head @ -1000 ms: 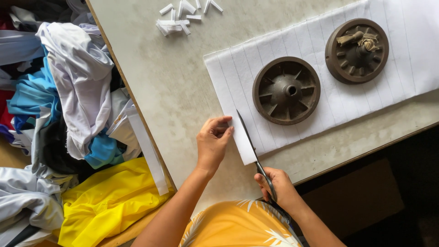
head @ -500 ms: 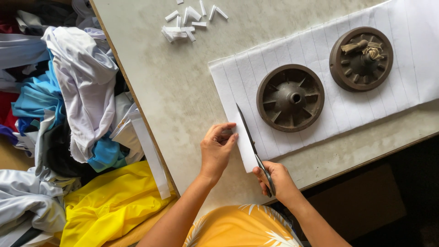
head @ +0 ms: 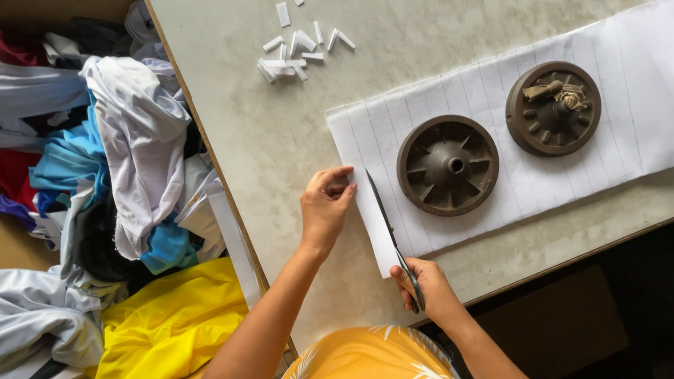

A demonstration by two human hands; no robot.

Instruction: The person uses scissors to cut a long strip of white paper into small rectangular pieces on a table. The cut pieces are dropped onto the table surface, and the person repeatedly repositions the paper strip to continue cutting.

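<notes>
A long white fabric sheet with ruled lines lies across the grey table. My right hand grips a pair of scissors whose blades run along a line near the sheet's left end. My left hand rests on the sheet's left edge strip, fingers curled on it. Two round brown metal weights sit on the sheet: one close to the scissors, another farther right with a knot of cloth on top.
Several small white cut strips lie at the table's far side. A heap of white, blue, red and yellow clothes fills the space left of the table. A dark gap lies beyond the table's near edge.
The scissors' blades have advanced farther up the ruled line. My left hand stays on the edge strip. The view has shifted slightly.
</notes>
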